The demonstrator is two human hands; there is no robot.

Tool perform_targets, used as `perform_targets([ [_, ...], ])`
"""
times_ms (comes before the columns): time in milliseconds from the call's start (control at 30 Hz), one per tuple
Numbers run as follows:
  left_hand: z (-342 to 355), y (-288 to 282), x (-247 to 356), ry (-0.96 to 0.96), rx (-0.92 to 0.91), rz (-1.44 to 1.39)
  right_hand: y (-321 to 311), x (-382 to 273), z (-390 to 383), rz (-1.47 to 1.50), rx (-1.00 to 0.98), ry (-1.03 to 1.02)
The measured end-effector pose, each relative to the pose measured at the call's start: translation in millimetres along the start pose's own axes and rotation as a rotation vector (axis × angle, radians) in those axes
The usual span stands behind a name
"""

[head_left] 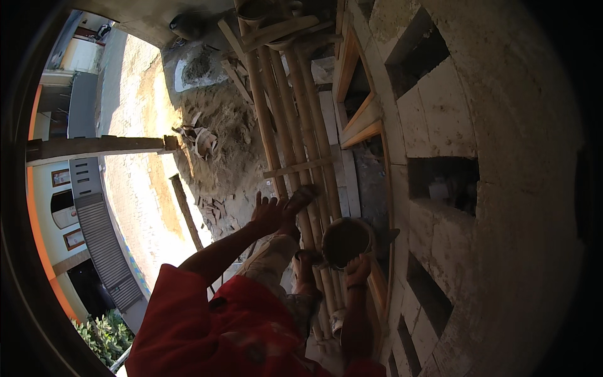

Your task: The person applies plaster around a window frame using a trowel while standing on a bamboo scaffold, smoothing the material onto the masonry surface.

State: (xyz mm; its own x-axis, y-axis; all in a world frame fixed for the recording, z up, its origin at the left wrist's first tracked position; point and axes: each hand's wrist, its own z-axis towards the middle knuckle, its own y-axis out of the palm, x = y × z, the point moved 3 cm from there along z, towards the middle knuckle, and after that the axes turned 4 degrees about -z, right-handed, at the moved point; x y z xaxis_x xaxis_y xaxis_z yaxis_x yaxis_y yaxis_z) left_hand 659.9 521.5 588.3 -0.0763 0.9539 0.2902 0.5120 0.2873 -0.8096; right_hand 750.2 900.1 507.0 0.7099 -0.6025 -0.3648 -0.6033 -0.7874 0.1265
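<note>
My right hand [358, 270] is closed on the near rim of a round, dark bucket [373, 242]. Its inside is in shadow, with what looks like a grey mix in it. A dark flat piece [393, 235] sticks out at the bucket's right side; its kind is unclear. My left hand [269, 212] is held out over my left leg, fingers spread and holding nothing. Below me, my feet [303, 197] stand on a walkway of bamboo poles [290, 135].
A wooden crosspiece [298, 168] ties the poles. On the right rises a block wall [440, 125] with square openings and wooden frames [364, 134]. Sand and rubble [220, 144] lie down on the left. A beam [100, 147] juts in there, and boards [279, 32] cross the far end.
</note>
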Motion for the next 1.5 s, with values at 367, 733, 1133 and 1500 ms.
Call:
perform_targets([
  [367,-264.9,78.2,-200.4,-0.874,-0.289,-0.408,184.8,-3.7,87.3,-0.363,-0.026,-0.009],
  [733,-362.4,119.7,-176.1,-1.189,-0.238,-0.729,378.2,-2.1,176.3,-0.702,-0.262,-0.061],
  [1133,-435.9,166.2,-143.2,-1.448,-0.150,-1.023,470.3,37.1,256.3,-0.753,-0.428,-0.134],
  [1500,-417.1,181.8,-140.9,-1.490,-0.065,-1.386,473.2,49.6,278.6,-0.775,-0.283,-0.253],
])
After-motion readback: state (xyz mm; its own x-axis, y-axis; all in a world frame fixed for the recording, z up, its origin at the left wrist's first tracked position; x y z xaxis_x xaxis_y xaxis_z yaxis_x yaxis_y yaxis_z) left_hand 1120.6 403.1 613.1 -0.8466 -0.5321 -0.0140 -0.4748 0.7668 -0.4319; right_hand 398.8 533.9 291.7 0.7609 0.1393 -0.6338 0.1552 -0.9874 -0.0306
